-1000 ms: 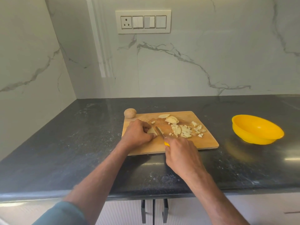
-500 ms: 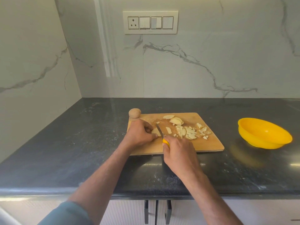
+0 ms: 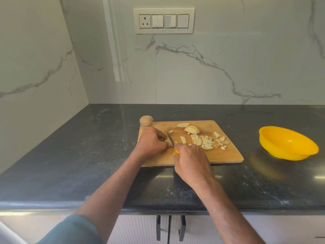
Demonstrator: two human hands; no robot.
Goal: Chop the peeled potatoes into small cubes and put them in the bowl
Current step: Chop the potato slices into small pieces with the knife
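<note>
White marble-veined walls point(image 3: 211, 76) are meeting at a corner behind a dark speckled bench point(image 3: 70, 155); a switch panel point(image 3: 163, 21) is sitting on the wall above.

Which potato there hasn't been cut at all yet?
The round whole potato on the counter at the cutting board's far left corner. The others on the board are already slices or small cubes.
</note>
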